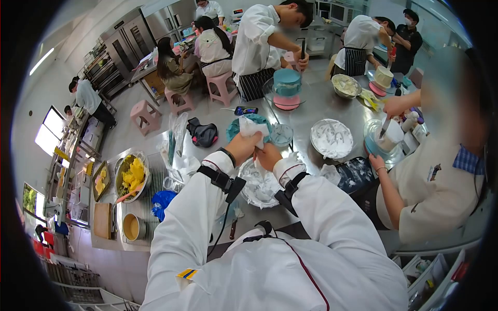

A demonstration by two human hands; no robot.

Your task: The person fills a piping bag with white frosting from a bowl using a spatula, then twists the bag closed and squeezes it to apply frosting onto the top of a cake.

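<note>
My left hand [244, 147] is closed around a crumpled white paper towel [253, 126], which sticks up beyond the fingers. Right beside it, my right hand [268, 156] has its fingers closed at the towel's lower end; the fingertips are partly hidden. The towel overlaps a bowl of teal cream [233, 129] just ahead. Below both wrists sits a large bowl of white cream [259, 189], partly covered by my forearms. A small clear bowl [281, 135] with teal smears stands to the right of the teal one.
Right of my hands is another bowl of white cream [332, 139]. A teal cake [287, 83] stands on a turntable ahead, worked by a person. At my right, a person holds a white cake [389, 136]. A bowl of yellow cream [132, 176] and a knife [233, 228] lie leftward.
</note>
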